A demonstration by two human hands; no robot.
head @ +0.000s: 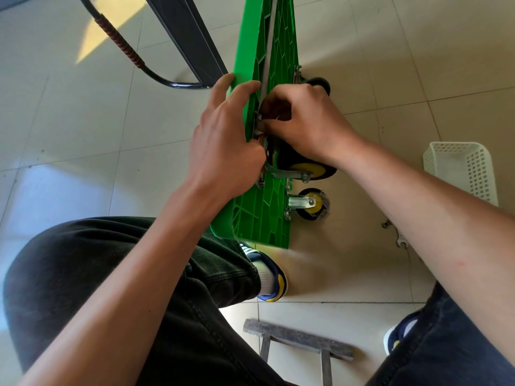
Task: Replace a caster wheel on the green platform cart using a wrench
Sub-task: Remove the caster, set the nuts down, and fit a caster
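From my head camera, looking down: the green cart [267, 87] stands on its edge on the tiled floor [83, 129], its ribbed underside facing my right hand. My left hand [223, 137] lies over the cart's top edge, fingers spread and fairly straight, pressing on the smooth deck side; it grips nothing that I can see. My right hand [303, 121] sits just across that edge, fingers curled and pinching at the metal mounting plate of the caster wheel [309, 168], which hangs directly below this hand's wrist. What exactly the fingertips pinch is hidden by them. A second caster [309, 204] is mounted nearer to me, lower on the cart. The wrench [401, 238] lies on the floor well to the right of my right hand, beside my right forearm, with small nuts [386, 224] close to it. A white basket [462, 168] stands further right.
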